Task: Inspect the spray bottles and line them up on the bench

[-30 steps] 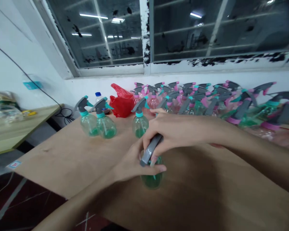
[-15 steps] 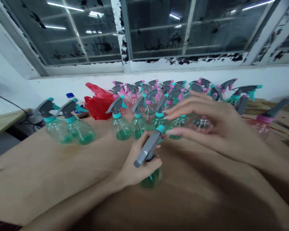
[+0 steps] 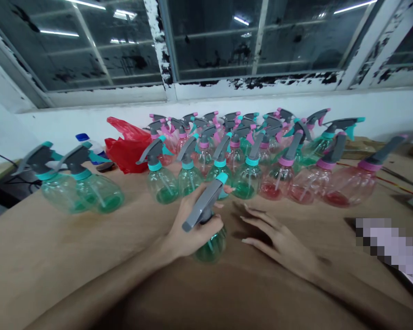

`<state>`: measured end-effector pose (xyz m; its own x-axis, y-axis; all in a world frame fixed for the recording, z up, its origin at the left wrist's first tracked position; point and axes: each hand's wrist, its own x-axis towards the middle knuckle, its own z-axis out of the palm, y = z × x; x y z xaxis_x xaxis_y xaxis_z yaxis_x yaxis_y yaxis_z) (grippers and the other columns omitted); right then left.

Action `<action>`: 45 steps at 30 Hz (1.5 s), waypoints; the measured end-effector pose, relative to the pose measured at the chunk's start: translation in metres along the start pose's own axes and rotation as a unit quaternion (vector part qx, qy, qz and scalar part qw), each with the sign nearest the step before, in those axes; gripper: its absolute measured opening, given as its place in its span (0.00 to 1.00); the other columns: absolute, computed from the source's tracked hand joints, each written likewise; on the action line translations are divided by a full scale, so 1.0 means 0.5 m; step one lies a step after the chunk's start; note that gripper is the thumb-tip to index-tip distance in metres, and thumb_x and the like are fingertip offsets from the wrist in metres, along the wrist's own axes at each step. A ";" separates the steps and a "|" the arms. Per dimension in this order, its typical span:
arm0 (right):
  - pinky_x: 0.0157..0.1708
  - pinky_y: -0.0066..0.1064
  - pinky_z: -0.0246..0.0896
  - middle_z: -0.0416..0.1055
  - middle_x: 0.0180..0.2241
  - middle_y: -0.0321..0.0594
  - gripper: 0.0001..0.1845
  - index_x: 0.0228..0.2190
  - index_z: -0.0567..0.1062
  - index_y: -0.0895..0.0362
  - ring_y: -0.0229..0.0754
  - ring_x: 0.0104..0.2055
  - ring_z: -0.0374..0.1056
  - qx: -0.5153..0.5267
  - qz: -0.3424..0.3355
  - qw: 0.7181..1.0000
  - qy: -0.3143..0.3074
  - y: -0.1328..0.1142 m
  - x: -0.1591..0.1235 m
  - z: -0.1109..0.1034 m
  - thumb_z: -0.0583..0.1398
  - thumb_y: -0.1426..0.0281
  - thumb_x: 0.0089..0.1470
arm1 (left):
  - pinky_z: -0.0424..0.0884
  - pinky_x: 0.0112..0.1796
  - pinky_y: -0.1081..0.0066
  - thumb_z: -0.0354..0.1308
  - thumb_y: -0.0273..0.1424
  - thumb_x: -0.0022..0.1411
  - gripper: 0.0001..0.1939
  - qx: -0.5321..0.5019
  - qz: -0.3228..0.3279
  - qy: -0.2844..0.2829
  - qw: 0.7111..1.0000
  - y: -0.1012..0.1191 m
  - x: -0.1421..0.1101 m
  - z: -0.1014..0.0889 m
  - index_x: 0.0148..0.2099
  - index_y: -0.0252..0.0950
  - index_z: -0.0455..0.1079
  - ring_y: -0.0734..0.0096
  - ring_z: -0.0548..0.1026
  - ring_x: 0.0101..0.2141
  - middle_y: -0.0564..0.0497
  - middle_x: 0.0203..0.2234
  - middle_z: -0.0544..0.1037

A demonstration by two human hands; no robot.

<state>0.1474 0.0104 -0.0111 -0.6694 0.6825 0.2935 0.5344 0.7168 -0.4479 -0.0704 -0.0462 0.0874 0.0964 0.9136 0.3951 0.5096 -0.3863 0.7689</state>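
Note:
My left hand (image 3: 189,229) is wrapped around the neck of a green spray bottle (image 3: 211,245) with a grey head and teal nozzle. The bottle is at the middle of the table, and some green liquid shows low in it. To its right, my right hand (image 3: 278,238) hovers low over the wood, fingers apart and holding nothing. Just behind the hands runs a row of similar bottles: green ones such as the one with a teal collar (image 3: 246,181), and pink ones such as the one at the right end (image 3: 351,185).
More spray bottles crowd against the wall behind the row. Two green bottles (image 3: 98,195) stand at the left, near a red plastic bag (image 3: 129,149) and a blue-capped bottle (image 3: 91,149). A pixelated flat object (image 3: 395,247) lies on the wooden table (image 3: 72,266) at the right.
My right hand has moved down and back from above the bottles to near the table. The left hand keeps its hold on the green spray bottle. The view has shifted slightly.

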 end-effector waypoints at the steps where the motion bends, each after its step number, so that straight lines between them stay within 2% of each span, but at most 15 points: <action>1: 0.57 0.48 0.50 0.54 0.60 0.41 0.26 0.55 0.62 0.51 0.47 0.61 0.51 -0.010 -0.009 1.000 -0.008 0.007 -0.003 0.005 0.53 0.56 0.56 | 0.71 0.39 0.67 0.51 0.23 0.50 0.22 0.002 -0.005 -0.005 1.000 -0.002 0.002 -0.001 0.49 0.40 0.63 0.65 0.76 0.37 0.50 0.41 0.75; 4: 0.58 0.48 0.50 0.51 0.62 0.40 0.28 0.57 0.59 0.51 0.47 0.62 0.48 -0.029 -0.027 0.999 -0.022 0.018 -0.008 0.014 0.53 0.57 0.56 | 0.71 0.40 0.67 0.51 0.21 0.49 0.23 -0.005 -0.025 -0.031 0.999 -0.006 0.008 -0.009 0.49 0.40 0.61 0.65 0.76 0.37 0.49 0.40 0.75; 10: 0.58 0.46 0.49 0.51 0.61 0.40 0.27 0.57 0.59 0.52 0.47 0.62 0.47 -0.048 -0.040 0.998 -0.021 0.019 -0.011 0.017 0.52 0.58 0.57 | 0.71 0.41 0.70 0.51 0.21 0.52 0.25 0.002 -0.047 -0.074 0.996 0.001 0.004 -0.017 0.53 0.41 0.61 0.67 0.76 0.39 0.52 0.37 0.74; 13: 0.59 0.46 0.49 0.51 0.61 0.40 0.27 0.57 0.59 0.53 0.46 0.63 0.46 -0.052 -0.036 0.998 -0.027 0.020 -0.011 0.017 0.52 0.58 0.57 | 0.72 0.40 0.70 0.53 0.23 0.53 0.22 0.025 -0.054 -0.042 0.997 0.001 0.002 -0.014 0.51 0.41 0.64 0.65 0.76 0.39 0.52 0.33 0.76; 17: 0.59 0.46 0.48 0.50 0.62 0.38 0.27 0.57 0.59 0.51 0.45 0.63 0.46 -0.046 -0.029 0.998 -0.035 0.022 -0.010 0.018 0.52 0.58 0.57 | 0.74 0.38 0.69 0.55 0.29 0.55 0.20 -0.011 -0.084 -0.016 0.996 -0.004 0.011 -0.012 0.52 0.41 0.64 0.65 0.78 0.35 0.52 0.31 0.78; 20: 0.59 0.44 0.47 0.49 0.62 0.38 0.27 0.57 0.59 0.52 0.44 0.63 0.45 -0.046 -0.027 0.998 -0.044 0.023 -0.010 0.018 0.51 0.58 0.58 | 0.74 0.38 0.68 0.55 0.29 0.55 0.22 -0.028 -0.097 -0.027 0.995 0.000 0.017 -0.014 0.53 0.43 0.64 0.67 0.78 0.32 0.51 0.36 0.79; 23: 0.59 0.44 0.47 0.51 0.62 0.37 0.26 0.57 0.59 0.51 0.44 0.63 0.45 -0.036 -0.028 0.998 -0.039 0.024 -0.011 0.017 0.52 0.59 0.58 | 0.74 0.40 0.67 0.54 0.25 0.51 0.23 -0.046 -0.080 -0.027 0.995 0.009 0.017 -0.016 0.51 0.44 0.67 0.65 0.78 0.35 0.51 0.43 0.77; 27: 0.59 0.44 0.48 0.51 0.61 0.35 0.27 0.57 0.58 0.49 0.45 0.63 0.45 -0.025 -0.028 0.999 -0.038 0.029 -0.013 0.017 0.53 0.60 0.57 | 0.73 0.43 0.67 0.53 0.22 0.51 0.24 -0.084 -0.075 -0.029 0.993 0.016 0.014 -0.015 0.50 0.43 0.67 0.65 0.77 0.40 0.51 0.47 0.74; 33: 0.58 0.46 0.50 0.52 0.61 0.35 0.27 0.58 0.57 0.48 0.45 0.62 0.46 -0.017 -0.033 0.998 -0.050 0.037 -0.015 0.016 0.53 0.61 0.58 | 0.69 0.49 0.66 0.52 0.21 0.50 0.24 -0.095 -0.054 -0.024 0.994 0.015 0.012 -0.015 0.51 0.42 0.67 0.64 0.71 0.48 0.51 0.49 0.73; 38: 0.58 0.46 0.50 0.53 0.61 0.35 0.26 0.57 0.58 0.48 0.45 0.62 0.48 -0.022 -0.031 0.998 -0.040 0.038 -0.017 0.017 0.53 0.61 0.58 | 0.72 0.45 0.65 0.53 0.22 0.51 0.26 -0.083 -0.075 -0.035 0.993 0.012 0.010 -0.017 0.53 0.41 0.66 0.61 0.74 0.45 0.49 0.49 0.73; 45: 0.58 0.45 0.49 0.54 0.60 0.34 0.26 0.57 0.59 0.47 0.45 0.62 0.48 -0.007 -0.022 0.999 -0.040 0.035 -0.015 0.015 0.54 0.61 0.57 | 0.74 0.40 0.69 0.53 0.22 0.50 0.25 -0.078 -0.058 -0.044 0.994 0.004 0.012 -0.020 0.51 0.41 0.68 0.63 0.75 0.41 0.49 0.47 0.74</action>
<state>0.1580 0.0168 -0.0276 -0.7311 0.6372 0.2438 0.5106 0.7480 -0.4239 -0.0774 -0.0429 0.0963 0.1216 0.9583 0.2586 0.3829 -0.2857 0.8785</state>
